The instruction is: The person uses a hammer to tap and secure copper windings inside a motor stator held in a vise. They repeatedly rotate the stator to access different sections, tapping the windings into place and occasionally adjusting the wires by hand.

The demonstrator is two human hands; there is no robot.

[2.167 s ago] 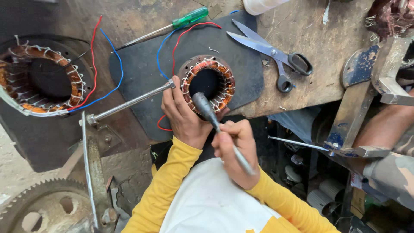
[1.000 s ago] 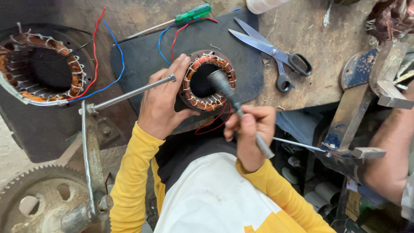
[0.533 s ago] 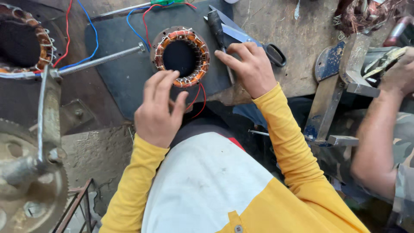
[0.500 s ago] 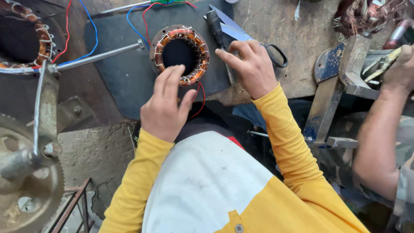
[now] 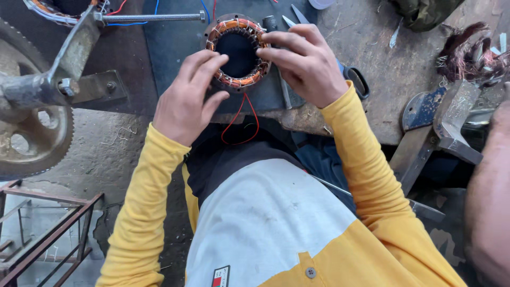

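Note:
A small round stator [image 5: 236, 25] with orange copper windings lies on a dark mat [image 5: 170, 48] on the workbench. My left hand [image 5: 186, 101] pinches its near-left rim with the fingertips. My right hand [image 5: 305, 64] grips its right rim, fingers curled over the windings. A red wire [image 5: 240, 127] loops down from the stator over the bench edge. The dark handle of a screwdriver [image 5: 270, 22] lies just behind the stator, partly hidden by my right fingers.
Scissors [image 5: 357, 81] lie right of my right hand. A threaded rod [image 5: 154, 17] and a big gear wheel [image 5: 26, 143] stand at the left. A tangle of copper wire [image 5: 467, 53] is at the far right. Another person's arm [image 5: 489, 202] reaches in at the right edge.
My right hand has laid down the screwdriver it held over the stator. Both hands have closed on the stator's rim. The camera has tilted down and shifted.

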